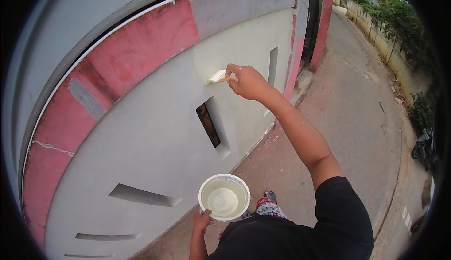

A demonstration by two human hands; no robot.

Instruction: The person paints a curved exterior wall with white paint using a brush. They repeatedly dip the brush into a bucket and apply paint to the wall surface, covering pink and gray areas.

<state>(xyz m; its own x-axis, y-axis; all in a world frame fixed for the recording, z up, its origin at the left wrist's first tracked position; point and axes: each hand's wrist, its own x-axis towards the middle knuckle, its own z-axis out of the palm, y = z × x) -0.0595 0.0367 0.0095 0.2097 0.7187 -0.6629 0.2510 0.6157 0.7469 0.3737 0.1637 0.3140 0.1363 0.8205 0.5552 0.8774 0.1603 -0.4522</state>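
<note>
My right hand (247,81) grips the handle of a flat paintbrush (216,77), and its bristles meet the boundary wall (169,119). Around the brush and to its right the wall is pale cream; farther left it is light grey. My left hand (203,220) holds a white plastic bucket (201,196) by its near rim, close to my body. Pale, whitish paint (225,200) lies in the bottom of the bucket. Below the brush, a narrow slanted slot (208,122) opens through the wall.
Several more slots, one at the lower left (141,195), cut into the wall. A pink and grey band (155,31) tops it. On the right runs a paved lane (352,119), with a bush (401,24) along its far wall and a parked motorcycle (422,145).
</note>
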